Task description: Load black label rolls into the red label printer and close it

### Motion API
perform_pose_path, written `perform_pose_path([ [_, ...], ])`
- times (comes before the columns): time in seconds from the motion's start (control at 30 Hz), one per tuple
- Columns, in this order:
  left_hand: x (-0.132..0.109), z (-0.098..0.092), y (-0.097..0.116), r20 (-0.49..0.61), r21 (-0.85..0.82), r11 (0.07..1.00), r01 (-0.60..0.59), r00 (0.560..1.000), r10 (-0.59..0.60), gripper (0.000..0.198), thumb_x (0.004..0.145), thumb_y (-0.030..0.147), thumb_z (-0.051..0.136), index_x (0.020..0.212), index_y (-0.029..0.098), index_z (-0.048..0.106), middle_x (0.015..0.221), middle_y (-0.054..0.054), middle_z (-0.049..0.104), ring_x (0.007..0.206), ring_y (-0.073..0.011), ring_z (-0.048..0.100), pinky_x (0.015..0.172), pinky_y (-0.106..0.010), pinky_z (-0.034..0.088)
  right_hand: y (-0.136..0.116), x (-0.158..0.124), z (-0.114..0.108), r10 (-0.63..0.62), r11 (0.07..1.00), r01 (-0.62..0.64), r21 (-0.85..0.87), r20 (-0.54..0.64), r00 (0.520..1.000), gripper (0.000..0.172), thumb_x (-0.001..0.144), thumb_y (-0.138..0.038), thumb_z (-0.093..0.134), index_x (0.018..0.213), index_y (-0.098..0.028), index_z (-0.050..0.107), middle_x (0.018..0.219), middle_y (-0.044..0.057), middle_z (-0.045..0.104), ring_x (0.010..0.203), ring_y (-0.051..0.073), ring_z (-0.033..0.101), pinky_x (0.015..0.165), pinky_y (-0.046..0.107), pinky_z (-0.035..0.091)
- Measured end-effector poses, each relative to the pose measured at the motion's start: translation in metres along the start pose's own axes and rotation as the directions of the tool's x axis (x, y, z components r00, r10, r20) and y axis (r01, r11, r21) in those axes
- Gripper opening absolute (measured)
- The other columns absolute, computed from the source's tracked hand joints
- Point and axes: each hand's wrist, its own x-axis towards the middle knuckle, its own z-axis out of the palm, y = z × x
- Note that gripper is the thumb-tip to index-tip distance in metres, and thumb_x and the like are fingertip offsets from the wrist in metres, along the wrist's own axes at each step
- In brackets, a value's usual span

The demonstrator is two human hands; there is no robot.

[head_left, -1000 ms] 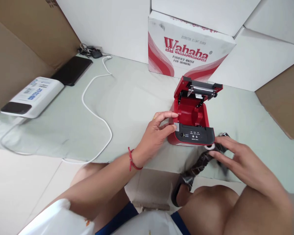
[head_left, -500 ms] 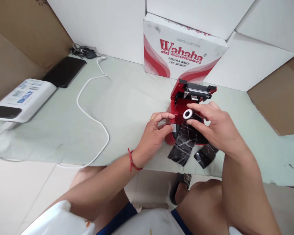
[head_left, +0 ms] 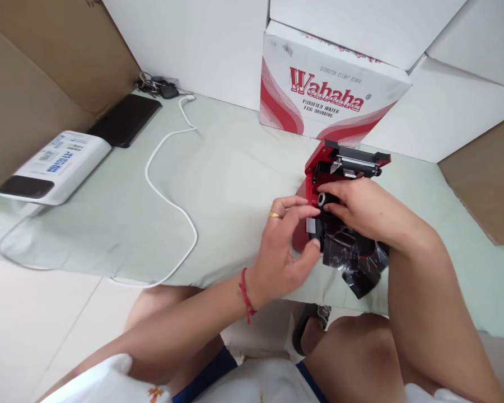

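A small red and black printer [head_left: 301,232] stands on the covered table with its lid [head_left: 357,158] raised. Inside its opening lies a black ribbon roll [head_left: 330,200] with a white core end facing left. My right hand [head_left: 367,210] reaches in from the right, its thumb and fingers closed around the roll. Loose shiny black ribbon [head_left: 340,249] hangs over the printer's front. My left hand [head_left: 283,246] is at the printer's left side, thumb and fingers spread apart, fingertips by the side wall near the roll's core. The roll's far end is hidden under my right hand.
Behind the printer stands a Wahaha water carton [head_left: 331,89] against white boxes. At the left lie a white device [head_left: 59,168], a black phone-like slab [head_left: 126,120], keys [head_left: 157,85] and a white cable [head_left: 172,204]. Cardboard [head_left: 483,173] stands at the right.
My right hand has lowered the ribbon roll deeper into the printer. My left hand's fingers have come off their pinch at the side edge and spread. The view has shifted slightly.
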Motion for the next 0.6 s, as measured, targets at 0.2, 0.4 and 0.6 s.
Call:
perform_pose_path([
  [0.2,-0.008,0.008,-0.001,0.093,0.166,0.889,-0.427,0.904,0.416,0.063,0.08,0.02,0.072,0.142,0.028,0.069,0.139,-0.015,0.074,0.149,-0.042,0.069,0.128,-0.066,0.055,-0.002,0.011,0.013,0.018,0.999,-0.018,0.039,0.012,1.0,0.017,0.096,-0.01,0.061,0.09,-0.023,0.072,0.089,0.005,0.08,0.073,0.019,0.064,0.067,0.033,0.046],
  [0.4,-0.009,0.014,-0.005,0.114,0.311,0.876,-0.368,0.93,0.35,0.035,0.095,0.025,0.074,0.129,0.029,0.078,0.127,-0.012,0.085,0.139,-0.0364,0.076,0.125,-0.06,0.058,-0.011,-0.027,0.003,-0.008,0.977,0.084,0.196,-0.359,0.933,0.028,0.107,-0.028,0.067,0.125,-0.029,0.089,0.121,0.004,0.092,0.104,0.028,0.086,0.095,0.043,0.068],
  [0.6,-0.007,0.015,-0.003,0.154,0.266,0.853,-0.448,0.894,0.422,0.022,0.104,0.019,0.075,0.122,0.029,0.083,0.114,-0.004,0.091,0.121,-0.0254,0.081,0.129,-0.051,0.053,-0.001,-0.048,0.0,0.265,0.943,0.101,0.317,-0.899,0.349,0.028,0.111,-0.042,0.074,0.122,-0.023,0.091,0.106,0.008,0.091,0.079,0.023,0.079,0.079,0.043,0.065],
])
